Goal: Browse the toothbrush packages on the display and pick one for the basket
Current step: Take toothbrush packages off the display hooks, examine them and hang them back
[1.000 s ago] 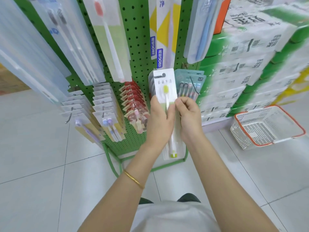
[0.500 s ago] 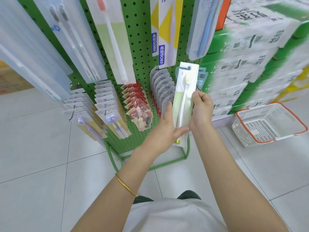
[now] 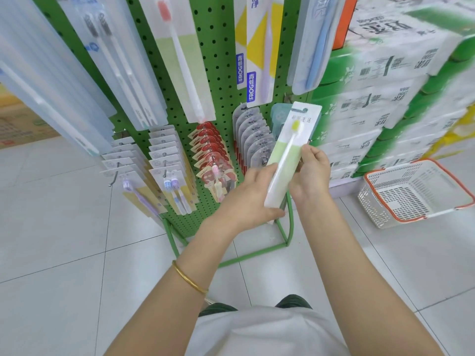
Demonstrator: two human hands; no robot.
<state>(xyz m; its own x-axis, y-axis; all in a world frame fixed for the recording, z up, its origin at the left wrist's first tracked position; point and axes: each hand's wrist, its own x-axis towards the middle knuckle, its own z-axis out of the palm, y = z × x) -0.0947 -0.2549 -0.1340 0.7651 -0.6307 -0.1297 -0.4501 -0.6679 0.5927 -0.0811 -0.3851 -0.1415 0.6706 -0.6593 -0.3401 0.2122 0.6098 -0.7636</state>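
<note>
The package (image 3: pixel 288 155) is moving away from the rack (image 3: pixel 221 80) and leaning toward the basket (image 3: pixel 416 196), which is sitting well apart on the floor. The left hand (image 3: pixel 252 199) is holding its bottom end, and the right hand (image 3: pixel 311 173) is pinching its side. It is looking picked.

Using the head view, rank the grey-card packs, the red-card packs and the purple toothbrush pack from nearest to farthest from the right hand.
1. Grey-card packs, just left of the right hand.
2. Red-card packs, the next row left.
3. Purple toothbrush pack, far left of the bottom row.
</note>
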